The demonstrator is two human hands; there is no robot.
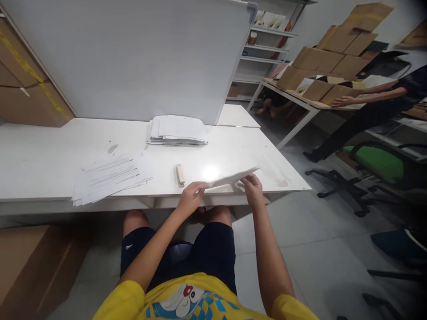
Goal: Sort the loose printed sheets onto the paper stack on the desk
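Note:
Between my two hands I hold some white paper [230, 178], tilted and seen nearly edge-on above the table's front edge. My left hand [192, 195] pinches its left end, and my right hand [252, 186] grips the right end. Whether it is one sheet or several, I cannot tell. Just left of my left hand lies a cream stapler [180, 174]. Farther left, printed sheets [110, 176] are spread in a loose pile. Behind the stapler sits a thick stack of papers [178, 130].
A large whiteboard [143, 58] stands upright along the back of the white table [30, 155]. Cardboard boxes [30, 84] are at the far left. On the right, another person stands with a hand [343, 101] at boxes on a second table, near a green chair [378, 162].

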